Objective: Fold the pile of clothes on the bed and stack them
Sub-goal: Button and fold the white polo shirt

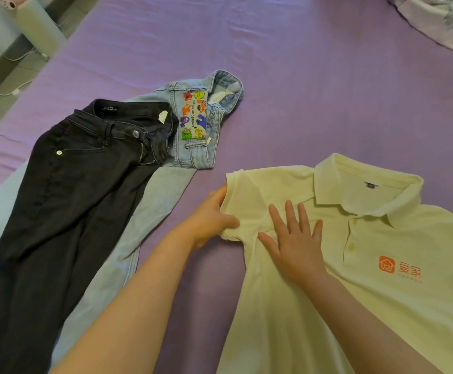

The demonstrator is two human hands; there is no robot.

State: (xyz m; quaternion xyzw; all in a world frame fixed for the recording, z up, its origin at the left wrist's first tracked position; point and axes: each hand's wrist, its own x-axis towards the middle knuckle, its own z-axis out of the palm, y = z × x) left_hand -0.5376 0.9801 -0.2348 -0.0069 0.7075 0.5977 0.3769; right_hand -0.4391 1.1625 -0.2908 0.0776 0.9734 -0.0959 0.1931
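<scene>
Step in hand: first fold on the pale yellow knit polo shirt with the orange chest logo (354, 265), lying face up on the purple bedsheet (300, 76).

Left hand (209, 220) pinches the short sleeve (242, 201) at its cuff edge, thumb on top, other fingers tucked under the fabric. Right hand (295, 238) lies flat just inboard of that pinch, fingers spread, palm pressing the chest panel beside the placket. It looks like the anchor for the fold line.

Collar (360, 190) sits up and away from the pressing hand; the logo is further out past it, away from the pinch.

Outboard of the pinch, apart from the shirt: black denim jeans (66, 211), unfolded, lying on top of light blue denim jeans with a cartoon patch at the waistband (193, 117). Neither folded yet, no stack started, so the task is early.

Next move, my read: carry the pinched sleeve over toward the pressing hand and lay it across the chest, keeping the palm down so the body doesn't drag. Sleeve fabric is bunched at the pinch and needs smoothing once laid.
</scene>
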